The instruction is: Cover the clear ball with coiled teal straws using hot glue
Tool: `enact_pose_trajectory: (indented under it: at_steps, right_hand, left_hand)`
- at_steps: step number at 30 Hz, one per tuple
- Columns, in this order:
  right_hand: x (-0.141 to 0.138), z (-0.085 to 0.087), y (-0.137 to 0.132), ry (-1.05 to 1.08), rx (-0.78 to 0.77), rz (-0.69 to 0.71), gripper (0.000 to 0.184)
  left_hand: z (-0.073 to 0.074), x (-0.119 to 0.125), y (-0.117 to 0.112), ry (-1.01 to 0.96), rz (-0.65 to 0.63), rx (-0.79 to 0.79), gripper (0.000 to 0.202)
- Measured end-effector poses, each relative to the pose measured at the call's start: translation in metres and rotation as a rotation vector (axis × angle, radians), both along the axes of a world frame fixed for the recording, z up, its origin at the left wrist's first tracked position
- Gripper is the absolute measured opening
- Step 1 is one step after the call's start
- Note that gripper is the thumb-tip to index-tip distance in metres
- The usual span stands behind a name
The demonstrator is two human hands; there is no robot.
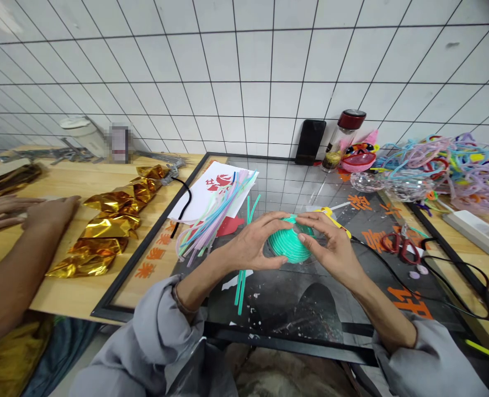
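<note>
A teal ribbed dome [291, 244], wound in rings of a fuzzy strip, sits between my hands over the dark glass mat. My left hand [258, 240] curves around its left side, thumb low and fingers at the top. On the other side, my right hand [330, 241] grips the top and right edge with fingers and thumb. Just behind my right hand lies a yellow glue gun [339, 223], partly hidden, with a black cord. Loose teal pipe cleaners [240, 292] lie below my left wrist. A bundle of pastel pipe cleaners [217, 215] rests on white paper [195, 190].
Red-handled scissors [400, 245], a black cable [393, 270] and a power strip [482, 237] lie right. Behind stand a phone [311, 142], a glass bottle [340, 140] and a heap of pipe cleaners [447, 171]. Left, gold foil [107, 226] lies near another person's arms [41, 242].
</note>
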State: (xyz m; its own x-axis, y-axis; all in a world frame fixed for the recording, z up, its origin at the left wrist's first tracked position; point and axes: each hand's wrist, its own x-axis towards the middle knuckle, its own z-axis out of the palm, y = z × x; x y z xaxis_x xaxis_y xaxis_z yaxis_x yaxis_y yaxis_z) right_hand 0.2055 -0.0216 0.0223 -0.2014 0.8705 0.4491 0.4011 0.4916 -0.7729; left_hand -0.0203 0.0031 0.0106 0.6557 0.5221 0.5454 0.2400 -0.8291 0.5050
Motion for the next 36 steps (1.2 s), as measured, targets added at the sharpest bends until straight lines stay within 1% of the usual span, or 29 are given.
enact_pose_trajectory:
  at_steps: [3,10,15,19,24,27,31,33,36]
  right_hand:
    - [-0.001,0.0,0.0,0.002,-0.007,0.002,0.026]
    - [0.0,-0.001,0.0,0.029,-0.045,0.024,0.028]
    - [0.003,-0.003,0.002,0.049,-0.077,0.093,0.031]
    - [0.005,-0.002,0.004,0.06,-0.082,0.12,0.033]
    - [0.005,0.001,0.004,0.06,-0.087,0.121,0.035]
    - [0.004,0.0,0.003,0.071,-0.088,0.116,0.034]
    - [0.002,-0.001,0.001,0.09,-0.076,0.111,0.03]
    - [0.002,-0.002,0.001,0.097,-0.074,0.109,0.031]
    - [0.003,-0.003,-0.001,0.113,-0.075,0.098,0.035]
  left_hand:
    - [-0.002,0.001,0.0,-0.027,-0.004,-0.004,0.067]
    - [-0.009,0.005,0.002,-0.059,0.031,-0.009,0.065]
    - [-0.007,0.005,0.001,-0.066,0.032,-0.037,0.063]
    - [-0.004,0.004,0.001,-0.063,0.022,-0.042,0.061]
    - [-0.005,0.004,0.002,-0.058,0.019,-0.024,0.062]
    - [-0.005,0.003,0.002,-0.059,0.006,-0.033,0.062]
    - [-0.008,0.004,0.002,-0.07,0.036,-0.04,0.053]
    - [-0.01,0.005,0.002,-0.078,0.057,-0.037,0.049]
    - [-0.011,0.007,0.001,-0.107,0.054,-0.033,0.048]
